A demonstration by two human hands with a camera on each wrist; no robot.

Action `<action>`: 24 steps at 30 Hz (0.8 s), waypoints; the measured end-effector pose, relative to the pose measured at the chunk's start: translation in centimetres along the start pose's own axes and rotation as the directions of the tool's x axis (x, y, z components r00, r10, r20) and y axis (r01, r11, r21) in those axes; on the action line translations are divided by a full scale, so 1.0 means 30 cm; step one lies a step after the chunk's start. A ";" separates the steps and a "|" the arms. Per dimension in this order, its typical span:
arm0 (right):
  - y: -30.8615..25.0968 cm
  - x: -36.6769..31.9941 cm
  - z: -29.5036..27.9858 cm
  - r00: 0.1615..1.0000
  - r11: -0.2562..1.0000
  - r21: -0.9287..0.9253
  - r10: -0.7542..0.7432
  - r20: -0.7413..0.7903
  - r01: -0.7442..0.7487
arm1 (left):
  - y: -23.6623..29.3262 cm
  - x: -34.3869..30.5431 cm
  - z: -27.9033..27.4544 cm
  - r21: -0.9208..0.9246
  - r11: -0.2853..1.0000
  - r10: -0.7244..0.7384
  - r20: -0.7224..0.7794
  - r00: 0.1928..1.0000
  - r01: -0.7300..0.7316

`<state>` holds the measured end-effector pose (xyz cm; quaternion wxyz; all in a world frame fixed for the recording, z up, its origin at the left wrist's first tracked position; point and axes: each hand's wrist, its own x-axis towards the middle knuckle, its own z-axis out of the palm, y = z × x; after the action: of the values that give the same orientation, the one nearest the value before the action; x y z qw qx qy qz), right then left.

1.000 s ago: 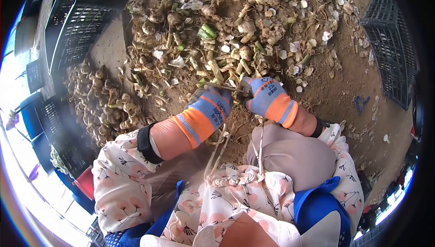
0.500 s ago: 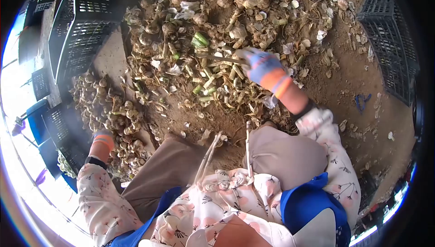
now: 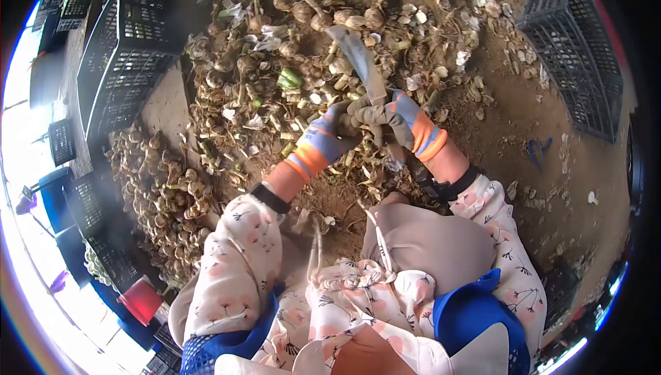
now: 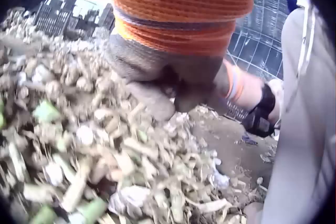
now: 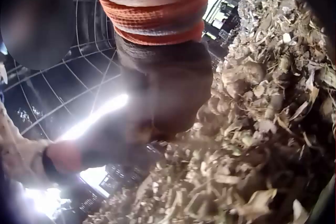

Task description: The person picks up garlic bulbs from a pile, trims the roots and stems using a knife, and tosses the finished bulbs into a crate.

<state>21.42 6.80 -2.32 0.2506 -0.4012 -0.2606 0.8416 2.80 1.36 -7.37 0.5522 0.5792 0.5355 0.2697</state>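
1. Right grip (image 3: 399, 119): gloved fingers curled round the knife (image 3: 359, 58) at its near end; blade stuck out over the scraps (image 3: 292, 124), tip pointing away from the person and a bit left; glare and shadow blurred the fist in the right wrist view.
2. Left grip (image 3: 327, 133): gloved, just beside the right one, fingers folded inward; could not tell whether it grasped a bulb, contents hidden by glove and shadow.
3. Both grips sat over the near part of the scraps, out past the knees; gloves blue-grey with orange cuffs, palm side dark and dirty.
4. Scraps: cut stems, peel, roots and loose garlic spread over the ground (image 3: 558, 182); one bright green stem (image 3: 289, 78) lay among them, left of the blade.
5. Bulbs (image 3: 165, 196): heaped at the person's left, apart from both grips.
6. Black slatted crates: left crate (image 3: 138, 51) beyond the bulbs; right crate (image 3: 575, 51) on the far right; blue cord (image 3: 538, 149) lay on the ground near it.
7. Wristbands dark on both arms; sleeves floral; trousers (image 3: 434, 237) greyish.
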 end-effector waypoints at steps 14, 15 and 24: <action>0.175 -0.291 -0.055 0.906 0.536 -0.837 -0.401 -0.140 0.108 | 0.286 0.002 0.122 0.415 0.799 0.469 0.024 0.883 -0.435; 0.171 -0.299 -0.045 0.905 0.531 -0.841 -0.401 -0.141 0.104 | 0.286 -0.002 0.121 0.410 0.800 0.473 0.020 0.881 -0.439; 0.063 -0.347 0.050 0.942 0.963 -0.047 -0.271 -0.198 0.267 | 0.401 -0.090 0.061 -0.577 0.704 -0.266 0.326 0.907 0.414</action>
<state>25.57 -1.51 2.96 0.3842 -0.4479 -0.2945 0.7517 7.58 0.44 4.12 0.8101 0.2750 0.4469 0.2614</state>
